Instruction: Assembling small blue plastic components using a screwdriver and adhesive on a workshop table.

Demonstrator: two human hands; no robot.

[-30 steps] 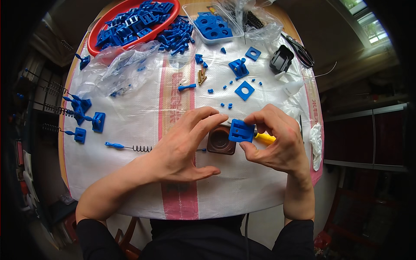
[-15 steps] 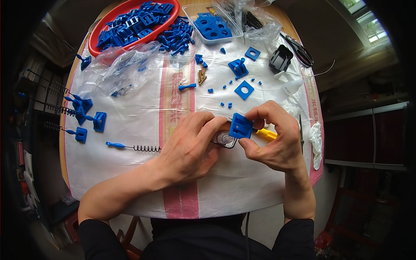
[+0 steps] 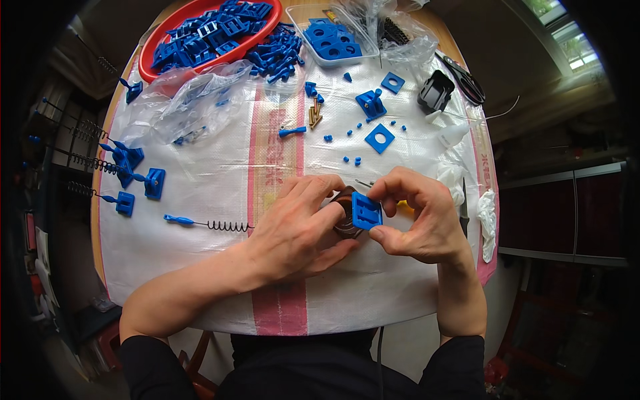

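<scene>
At the far left, joined blue units [image 3: 125, 160], [image 3: 154, 184] and [image 3: 125, 204] are standing grouped by the table edge, their square bases already carrying spindles and black springs, so I am counting these as the furthest advanced. Above, a red basin [image 3: 145, 63] is holding many loose blue bases, and blue rods [image 3: 275, 53] are lying heaped beside it; I am judging that most of the parts are awaiting work. Nearer the centre, a blue spindle [image 3: 179, 220] with a black spring [image 3: 227, 226] is lying on the sheet, its visible end bearing no base. Brass pins [image 3: 315, 113] are lying loose farther back. The left hand [image 3: 293, 220] is curling its fingers and thumb about a brown block [image 3: 346, 228], which is tilting just beside the blue base piece [image 3: 367, 212]; I am unable to tell whether the two are touching. The right hand [image 3: 417, 213] is pinching that base between thumb and forefinger, and its slotted face is showing no spindle or spring, so I am reading it as unfinished. Behind those fingers a yellow handle [image 3: 401, 206] is partly showing, while pierced blue plates [image 3: 380, 139] and [image 3: 393, 83] are lying unattached beyond.
</scene>
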